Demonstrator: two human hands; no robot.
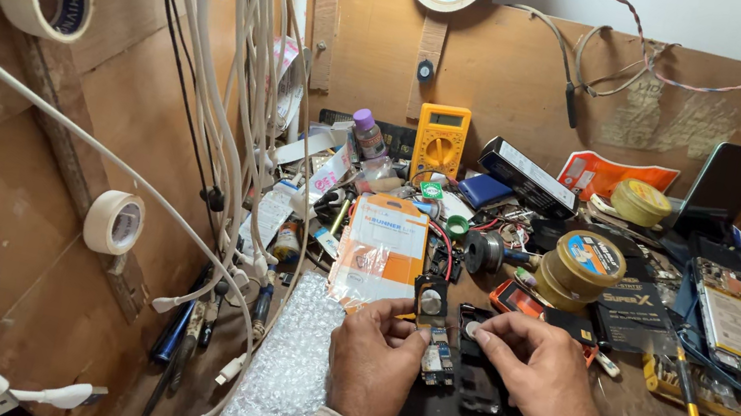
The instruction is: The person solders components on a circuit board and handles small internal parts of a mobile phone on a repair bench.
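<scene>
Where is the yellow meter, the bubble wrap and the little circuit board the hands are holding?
Yellow meter (440,142), head view, on its round dial.
Bubble wrap (290,366), head view, middle of the sheet.
Circuit board (439,356), head view, on its exposed face between both hands.

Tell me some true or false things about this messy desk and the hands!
1. Both hands are on a small circuit board. True: the left hand and right hand pinch it.
2. The meter by the back wall is blue. False: it is yellow.
3. Bubble wrap lies left of the left hand. True.
4. The tape rolls are lying on the desk. False: they hang on the wooden wall at the left.
5. White cables hang down at the left. True.
</scene>
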